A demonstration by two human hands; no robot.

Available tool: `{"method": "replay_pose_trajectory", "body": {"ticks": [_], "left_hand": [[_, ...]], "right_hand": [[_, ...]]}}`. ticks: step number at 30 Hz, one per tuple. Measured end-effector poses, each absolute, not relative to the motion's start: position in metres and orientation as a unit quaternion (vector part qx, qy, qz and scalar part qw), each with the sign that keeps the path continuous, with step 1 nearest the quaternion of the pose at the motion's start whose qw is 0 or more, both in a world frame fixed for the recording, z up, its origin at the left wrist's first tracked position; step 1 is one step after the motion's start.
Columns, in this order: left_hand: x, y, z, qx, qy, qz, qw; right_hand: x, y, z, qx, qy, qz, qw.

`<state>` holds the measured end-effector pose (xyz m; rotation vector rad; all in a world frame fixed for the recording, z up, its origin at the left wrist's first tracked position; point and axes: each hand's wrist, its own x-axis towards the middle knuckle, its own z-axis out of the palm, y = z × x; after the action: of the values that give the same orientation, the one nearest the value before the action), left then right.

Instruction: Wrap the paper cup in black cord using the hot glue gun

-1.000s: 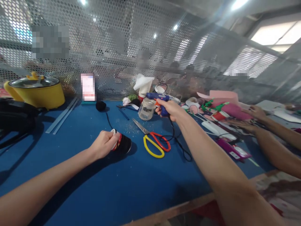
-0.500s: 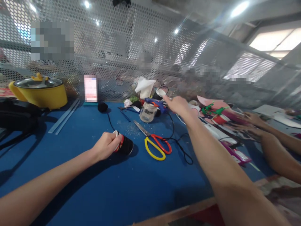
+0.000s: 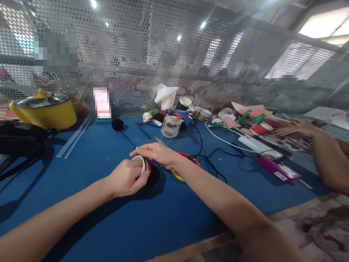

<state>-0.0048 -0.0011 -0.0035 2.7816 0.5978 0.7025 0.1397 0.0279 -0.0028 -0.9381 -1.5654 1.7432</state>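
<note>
My left hand grips a small cup-shaped piece with a white rim, a red band and a black body, lying on its side on the blue table. My right hand hovers just above and behind it, fingers stretched flat and holding nothing, its fingertips over the white rim. The hand partly covers the yellow and red scissors. The blue glue gun rests across a glass jar farther back, its black cord trailing toward me.
A yellow pot with a lid stands at the back left beside a black bag. A perforated metal screen closes the back. Another person's arms work at the right among craft pieces, a white charger and a purple case.
My right hand let go of the glue gun, left it on the jar, and came back over the scissors to the piece in my left hand.
</note>
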Motion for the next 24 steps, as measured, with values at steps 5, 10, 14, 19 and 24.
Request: {"method": "replay_pose_trajectory", "body": {"ticks": [5,10,14,19,24], "left_hand": [[-0.004,0.000,-0.001,0.902,0.268,0.235,0.243],[-0.002,0.005,-0.002,0.703,0.450,0.267,0.483],[0.000,0.010,-0.003,0.602,0.504,0.286,0.549],[0.002,0.010,-0.002,0.583,0.530,0.281,0.549],[0.003,0.003,-0.001,0.631,0.506,0.268,0.523]], "right_hand": [[0.147,0.021,0.003,-0.302,-0.536,0.685,0.389],[0.155,0.023,0.004,-0.330,-0.520,0.623,0.483],[0.158,0.022,0.006,-0.340,-0.519,0.592,0.515],[0.158,0.021,0.004,-0.380,-0.536,0.537,0.529],[0.156,0.023,0.000,-0.427,-0.559,0.478,0.526]]}}
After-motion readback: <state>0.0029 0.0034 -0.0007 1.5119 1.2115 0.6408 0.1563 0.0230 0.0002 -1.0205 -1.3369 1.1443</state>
